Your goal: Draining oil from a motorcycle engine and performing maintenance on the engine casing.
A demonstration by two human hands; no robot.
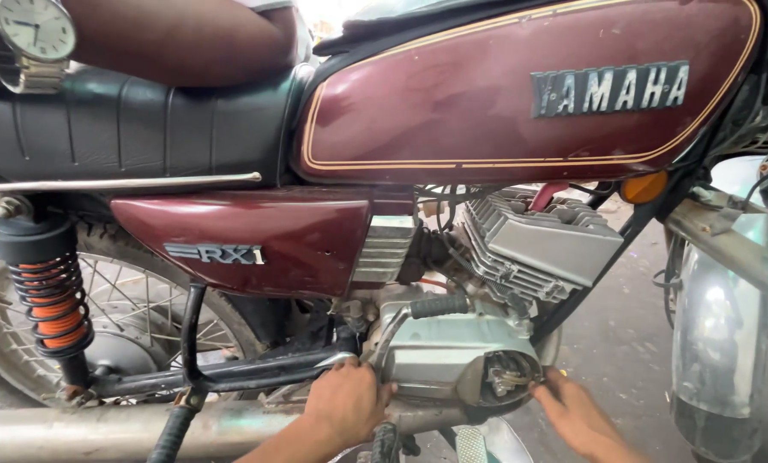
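Both hands work low on the motorcycle's engine, close under the camera. Left hand (347,401) is clenched against the rear edge of the silver engine side cover (435,356), fingers curled around what looks like a bright metal tool tip or the cover's lip (too little shows to tell which). Right hand (575,414) rests with its fingertips just touching the front of the same cover, beside the round opening (511,375) where small metal parts show inside; its fingers are loosely spread and grasp nothing that I can see.

That cover sits low on the engine, below the finned cylinder (534,249) and the maroon side panel (255,244), with the black kick-start lever (439,305) jutting out just above it and the exhaust pipe (101,429) running beneath.

To do this well, I judge that the cover should be supported evenly at both ends, so it neither tilts nor binds on its seat. The left hand should keep its wrist clear of the kick lever and the footrest bar (229,373). The right should stay on the rim and keep fingertips out of the opening, where the parts look delicate. Another person's forearm with a wristwatch (34,30) rests on the black seat (135,129), well apart from the work.
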